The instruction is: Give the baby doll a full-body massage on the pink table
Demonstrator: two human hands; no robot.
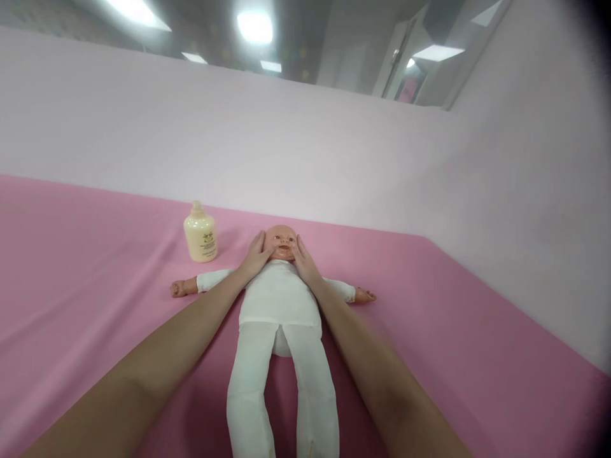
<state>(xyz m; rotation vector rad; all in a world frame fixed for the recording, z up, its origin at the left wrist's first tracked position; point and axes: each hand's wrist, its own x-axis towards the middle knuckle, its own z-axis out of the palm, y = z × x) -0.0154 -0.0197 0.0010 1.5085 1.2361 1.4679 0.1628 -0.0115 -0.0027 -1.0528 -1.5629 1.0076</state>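
Observation:
A baby doll (pixel 281 289) in a white cloth top and trousers lies on its back, arms spread to both sides, face up. My left hand (pixel 256 257) rests along one side of the doll's head, fingers stretched out and the thumb on its cheek. On the other side, my right hand (pixel 305 259) lies against the head in the same way, its thumb near the doll's mouth. Both hands are open and cup the head between them; some fingertips are hidden beside it. My forearms run along both sides of the doll's body.
A pale yellow pump bottle (pixel 200 236) stands upright to the left of the doll's head. Pink cloth (pixel 429 305) covers the surface, with creases at the left. Behind it rises a pale wall (pixel 286 146), with a reflective pane (pixel 334 44) above.

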